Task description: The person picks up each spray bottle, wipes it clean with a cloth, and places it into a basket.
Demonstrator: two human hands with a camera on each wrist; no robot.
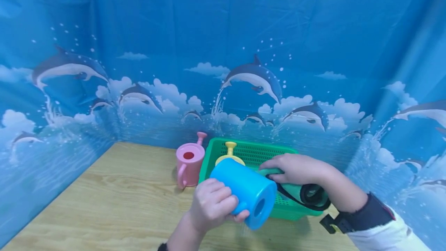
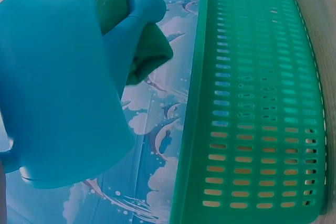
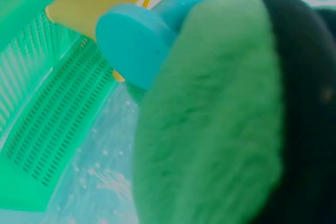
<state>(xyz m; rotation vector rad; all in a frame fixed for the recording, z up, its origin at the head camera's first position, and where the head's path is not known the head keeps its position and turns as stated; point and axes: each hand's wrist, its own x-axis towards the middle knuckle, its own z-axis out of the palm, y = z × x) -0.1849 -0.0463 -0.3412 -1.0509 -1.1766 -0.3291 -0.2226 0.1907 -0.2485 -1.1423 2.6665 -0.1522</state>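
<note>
My left hand [image 1: 214,204] grips a blue watering can [image 1: 244,191] by its handle side, tilted over the front of the green basket. The can's round opening faces right and toward me. My right hand [image 1: 296,169] holds a green cloth with black edging [image 1: 290,189], partly rolled at its right end. In the left wrist view, the can's body [image 2: 58,87] stands large, and its spout lies against the cloth [image 2: 149,51]. Seen from the right wrist, the round spout head [image 3: 134,43] touches or nearly touches the fuzzy green cloth [image 3: 210,119].
A perforated green basket [image 1: 265,148] stands beneath both hands, with a yellow watering can [image 1: 230,160] inside it. To its left, a pink watering can [image 1: 190,165] sits upright on the wooden table [image 1: 132,189]. A dolphin-printed blue curtain [image 1: 195,30] surrounds the table's back and sides.
</note>
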